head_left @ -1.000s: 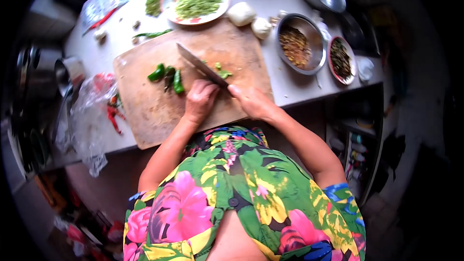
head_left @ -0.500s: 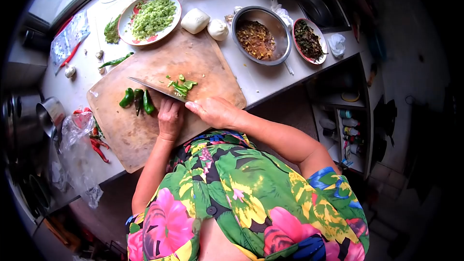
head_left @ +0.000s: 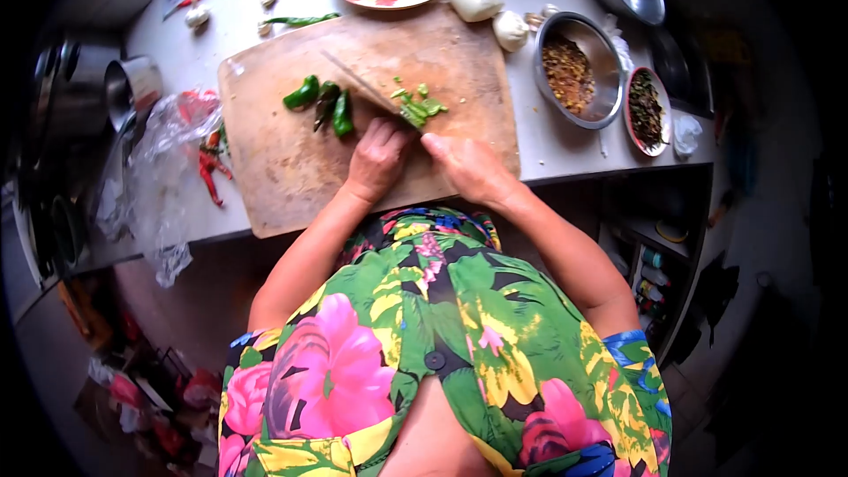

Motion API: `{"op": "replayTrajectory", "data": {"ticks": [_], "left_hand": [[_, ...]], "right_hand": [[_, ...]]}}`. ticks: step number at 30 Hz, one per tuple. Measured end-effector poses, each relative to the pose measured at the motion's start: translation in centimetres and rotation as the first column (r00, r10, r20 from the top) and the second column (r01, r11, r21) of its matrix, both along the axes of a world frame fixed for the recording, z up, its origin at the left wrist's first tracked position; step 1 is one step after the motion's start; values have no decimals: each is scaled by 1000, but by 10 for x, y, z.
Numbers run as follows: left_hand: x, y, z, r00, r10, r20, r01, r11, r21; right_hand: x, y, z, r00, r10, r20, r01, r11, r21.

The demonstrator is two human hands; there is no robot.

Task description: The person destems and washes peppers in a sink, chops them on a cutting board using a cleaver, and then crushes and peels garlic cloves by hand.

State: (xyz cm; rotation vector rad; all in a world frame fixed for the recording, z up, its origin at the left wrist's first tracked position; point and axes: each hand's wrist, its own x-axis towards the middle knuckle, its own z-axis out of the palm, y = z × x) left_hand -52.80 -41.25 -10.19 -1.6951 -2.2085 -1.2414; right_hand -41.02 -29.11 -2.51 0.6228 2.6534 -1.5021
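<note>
A wooden cutting board lies at the counter's edge. My right hand is closed round the handle end of a knife, whose blade points up and left across the board. Against the blade's near side, my left hand has its fingers curled together; whatever they press on is hidden beneath them. Cut green pepper pieces lie just beyond the blade, on its right side. Whole green peppers, one of them darker, rest to the left of the knife.
Behind the board stands a plate of shredded green vegetable, with white pieces beside it. A steel bowl and a small dish hold food at right. Plastic bag and red chillies lie left.
The view has shifted, moving the board right and up in the picture since the middle frame. More cut green pieces lie by the blade than in the first frame. Both hands keep their hold.
</note>
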Motion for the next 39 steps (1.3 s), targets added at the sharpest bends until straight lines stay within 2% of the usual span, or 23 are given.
{"op": "replayTrajectory", "data": {"ticks": [2, 6, 8, 11, 12, 15, 17, 18, 19, 20, 22, 23, 24, 26, 27, 28, 30, 32, 34, 35, 36, 38, 39], "left_hand": [[-1, 2, -2, 1000, -11, 27, 10, 1000, 18], [1, 1, -5, 998, 7, 60, -8, 1000, 3], [1, 1, -6, 998, 11, 68, -10, 1000, -9], [-2, 0, 1, 998, 36, 58, -35, 999, -22], [-2, 1, 1, 998, 36, 52, -35, 999, -19], [-2, 2, -3, 999, 46, 12, -46, 999, 22], [-2, 1, -5, 999, 30, -11, -30, 999, 21], [-3, 1, -5, 1000, 10, -25, -9, 1000, 26], [-3, 1, -4, 999, -7, -40, 7, 1000, -4], [-5, -1, -3, 999, -1, -50, 1, 1000, -5], [-8, -3, 8, 999, -40, -7, 40, 999, -10], [-10, -7, 13, 999, 33, -17, -32, 999, 36], [-21, -17, 27, 971, 239, 26, -240, 963, 119], [-28, -23, 29, 931, 363, 22, -363, 925, 112], [-33, -33, 32, 918, 394, -42, -394, 919, -5], [-40, -37, 34, 903, 414, -111, -425, 899, -108], [-39, -40, 28, 904, 413, -107, -425, 896, -129], [-34, -42, 24, 895, 445, -27, -421, 824, -379], [-23, -41, 19, 912, 407, 51, -379, 883, -278], [-17, -37, 13, 970, 237, 45, -227, 960, -161], [-14, -37, 16, 966, 249, 69, -232, 954, -193], [-3, -26, 16, 992, 117, 40, -112, 988, -106], [-2, -25, 15, 990, 134, 33, -131, 988, -86]], "right_hand": [[-1, 8, 18, 948, -58, 314, 99, 988, -115], [12, 15, 39, 926, 2, 378, 54, 989, -135], [12, 14, 42, 943, 28, 333, 16, 992, -127], [6, 6, 33, 922, 52, 385, -32, 998, -60], [3, 1, 25, 929, 0, 370, 38, 995, -93], [1, 0, 19, 945, -63, 321, 104, 988, -114], [0, 2, 16, 913, -75, 401, 180, 956, -230], [-2, 5, 15, 853, -62, 517, 268, 904, -334], [-1, 0, 9, 892, -176, 416, 351, 850, -393], [-3, 0, 8, 898, -170, 407, 341, 852, -397], [-1, 2, 6, 852, -266, 450, 477, 748, -462], [4, 3, 5, 879, -279, 387, 442, 780, -443], [11, 6, 8, 876, -283, 390, 448, 777, -443], [28, 11, 23, 929, -187, 321, 314, 856, -411], [44, 15, 26, 931, -86, 356, 234, 888, -397], [47, 14, 27, 931, -84, 355, 232, 888, -398], [50, 11, 27, 909, -16, 416, 224, 861, -456], [52, 7, 17, 891, -45, 452, 282, 835, -473], [53, 9, 10, 874, -141, 465, 365, 822, -437], [53, 13, 6, 853, -208, 478, 421, 815, -397], [52, 16, 10, 853, -208, 478, 421, 815, -397], [50, 20, 19, 884, -154, 441, 329, 875, -354], [50, 21, 18, 877, -141, 459, 327, 875, -356]]}}
